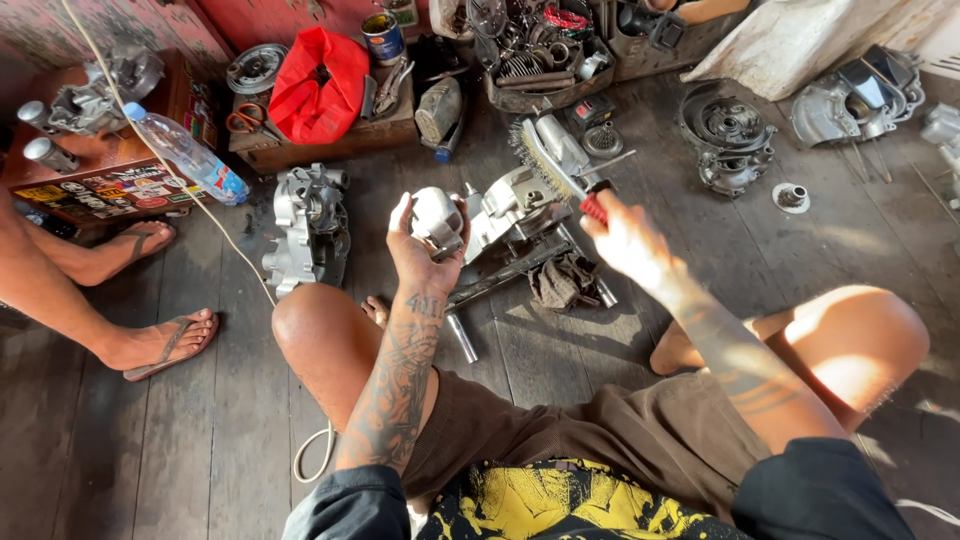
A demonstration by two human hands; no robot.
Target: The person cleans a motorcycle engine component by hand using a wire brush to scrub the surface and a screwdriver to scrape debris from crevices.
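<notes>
I sit cross-legged on a dark wooden floor. My left hand (425,250) is raised and shut around a small rounded grey metal engine part (438,217). My right hand (625,238) grips the red handle of a wire brush (548,160), whose bristles point up and to the left, a little apart from the metal part. Behind both hands lies a larger grey engine casing (510,205) on the floor, with a dirty rag (562,282) beside it.
An engine block (308,225) stands at left. Another person's legs in sandals (165,340) rest at far left. A plastic bottle (185,153), red bag (320,85), tin can (383,37), box of parts (535,50) and more casings (730,135) line the back.
</notes>
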